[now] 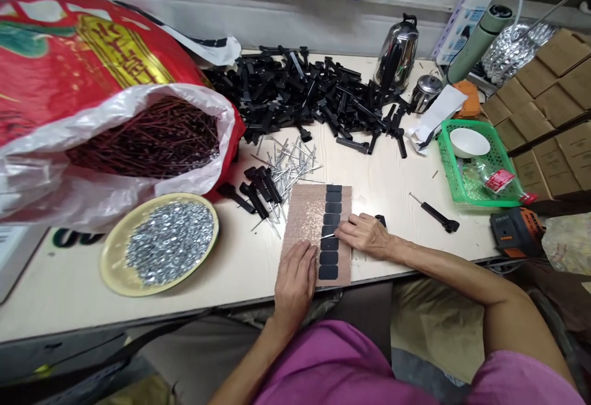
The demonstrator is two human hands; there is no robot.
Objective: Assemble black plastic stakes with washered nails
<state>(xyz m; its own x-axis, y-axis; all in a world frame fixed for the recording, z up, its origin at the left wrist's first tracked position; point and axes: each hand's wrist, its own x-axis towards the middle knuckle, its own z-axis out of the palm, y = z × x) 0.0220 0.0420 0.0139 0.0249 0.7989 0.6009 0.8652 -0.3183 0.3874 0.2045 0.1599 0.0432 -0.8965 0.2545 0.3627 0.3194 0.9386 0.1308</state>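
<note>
My left hand lies flat, fingers stretched out, on the lower left of a brown sheet. Down the sheet's right side runs a column of black rounded pads. Closed over this column, my right hand grips a black-handled piece with a thin metal rod. The rod points left across the pads; most of the handle is hidden in my fingers. Just beyond the sheet lie loose metal rods and several black handles with rods. A similar black-handled piece rests to the right.
A large pile of black plastic parts spreads across the back. At left are a red bag of dark rods and a yellow bowl of small metal pieces. A green basket, steel pot and cardboard boxes stand right.
</note>
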